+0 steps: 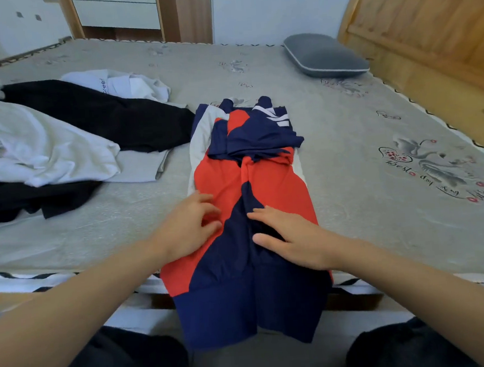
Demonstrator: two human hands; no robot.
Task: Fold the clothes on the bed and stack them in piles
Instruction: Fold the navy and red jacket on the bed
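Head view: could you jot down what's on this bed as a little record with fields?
being folded: red and navy jacket, sides folded in, lower end hanging over the bed edge
left hand: fingers loosely curved, resting on the jacket's red part
right hand: flat on the jacket's navy part
still unfolded: white clothes and black clothes, heaped at left
finished piles: none seen
also on bed: grey pillow, far right, by the wooden headboard

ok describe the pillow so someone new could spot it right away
Start at the wooden headboard on the right. On the bed beside it, at the far right corner, lies the pillow. It is grey with a pale edge, far from the clothes.
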